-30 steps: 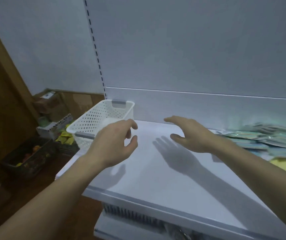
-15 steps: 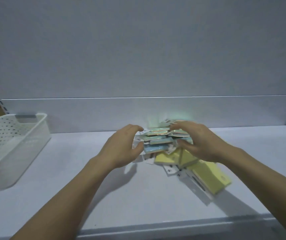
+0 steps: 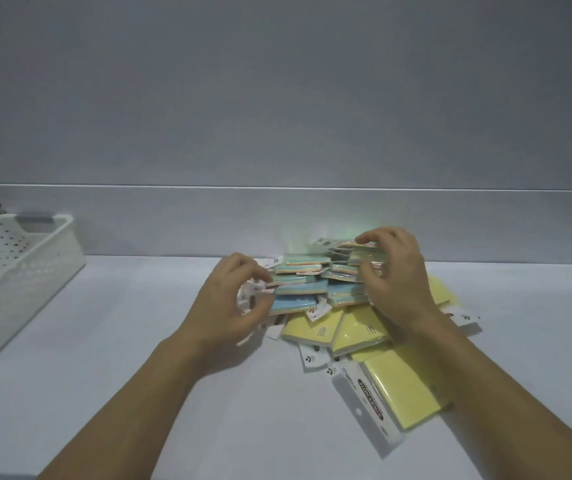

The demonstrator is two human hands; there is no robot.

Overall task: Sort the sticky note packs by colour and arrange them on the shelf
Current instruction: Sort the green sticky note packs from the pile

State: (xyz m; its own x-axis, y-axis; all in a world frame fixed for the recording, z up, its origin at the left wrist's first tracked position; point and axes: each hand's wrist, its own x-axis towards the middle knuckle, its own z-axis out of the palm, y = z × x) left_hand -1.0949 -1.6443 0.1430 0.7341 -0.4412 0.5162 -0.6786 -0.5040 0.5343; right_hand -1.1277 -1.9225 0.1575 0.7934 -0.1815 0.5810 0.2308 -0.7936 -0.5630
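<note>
Dimly lit, cool blue-grey cast. Soft shadows were cast on the flat white shelf top [image 3: 139,358] under the left hand [image 3: 225,306] and forearm. A faint green glow was seen on the pale grey back panel [image 3: 312,216] above the stacked plastic-wrapped pastel sticky note packs [image 3: 303,285]. Its fingers [image 3: 258,273] were motion-blurred. The white perforated plastic basket [image 3: 35,289] was stretched at the frame edge.

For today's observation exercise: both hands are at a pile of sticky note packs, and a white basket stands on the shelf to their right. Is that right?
No: the head view shows the white basket left of the sticky note packs, not right. The rest holds.
</note>
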